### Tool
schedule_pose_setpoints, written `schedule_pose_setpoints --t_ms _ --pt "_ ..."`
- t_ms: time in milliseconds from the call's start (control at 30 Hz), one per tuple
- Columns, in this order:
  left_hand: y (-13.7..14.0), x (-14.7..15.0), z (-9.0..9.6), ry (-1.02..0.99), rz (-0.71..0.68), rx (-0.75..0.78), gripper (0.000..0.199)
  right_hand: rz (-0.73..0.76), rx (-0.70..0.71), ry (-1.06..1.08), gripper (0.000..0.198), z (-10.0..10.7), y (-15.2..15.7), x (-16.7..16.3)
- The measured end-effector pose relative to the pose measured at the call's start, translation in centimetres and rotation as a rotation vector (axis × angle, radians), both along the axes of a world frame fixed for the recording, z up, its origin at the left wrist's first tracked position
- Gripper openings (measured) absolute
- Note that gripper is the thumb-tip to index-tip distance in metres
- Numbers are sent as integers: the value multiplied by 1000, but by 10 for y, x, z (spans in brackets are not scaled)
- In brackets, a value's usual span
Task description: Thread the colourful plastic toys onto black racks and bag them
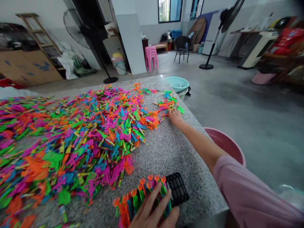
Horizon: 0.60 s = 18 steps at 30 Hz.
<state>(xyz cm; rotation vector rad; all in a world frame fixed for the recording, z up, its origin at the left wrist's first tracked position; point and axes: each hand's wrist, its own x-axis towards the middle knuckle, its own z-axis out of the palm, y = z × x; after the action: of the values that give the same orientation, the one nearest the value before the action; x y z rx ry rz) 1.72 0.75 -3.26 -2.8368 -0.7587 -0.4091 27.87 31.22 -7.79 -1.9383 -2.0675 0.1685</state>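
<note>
Your right hand (175, 117) is nearer to the small toy pile (169, 103), which lies at eleven o'clock from its fingers; I cannot tell if they pinch. Your left hand (154, 211) rests, fingers spread, over the toy row (123, 209), aligned eight-to-two o'clock on the table (154, 152).

Heaped plastic pieces (114, 120), floor fans (230, 17) and pink stools (151, 54) suggest a home workshop.

Your view was evenly lit, the far window (164, 11) glowed, your sleeve (251, 193) looked stretched, the top-right corner darkened.
</note>
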Motion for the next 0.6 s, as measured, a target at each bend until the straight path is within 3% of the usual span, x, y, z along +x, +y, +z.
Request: schedule_pose_setpoints --t_ms 100,200,367,400,500,600 --pt "0 1 3 34 -23 -1 38 8 -22 33 34 -10 -11 6" --pt "-3 8 15 41 -7 -98 48 -13 -87 146 31 -16 -54 15" --pt "-11 18 29 25 96 -274 52 9 -430 1137 31 -17 -163 24" --pt "-12 19 30 18 102 -294 51 41 -484 1242 34 -16 -183 24" --pt "-13 20 32 9 102 -342 49 119 -494 1178 38 -14 -226 23" --pt "-12 21 33 30 90 -357 48 108 -253 909 23 -12 -249 18"
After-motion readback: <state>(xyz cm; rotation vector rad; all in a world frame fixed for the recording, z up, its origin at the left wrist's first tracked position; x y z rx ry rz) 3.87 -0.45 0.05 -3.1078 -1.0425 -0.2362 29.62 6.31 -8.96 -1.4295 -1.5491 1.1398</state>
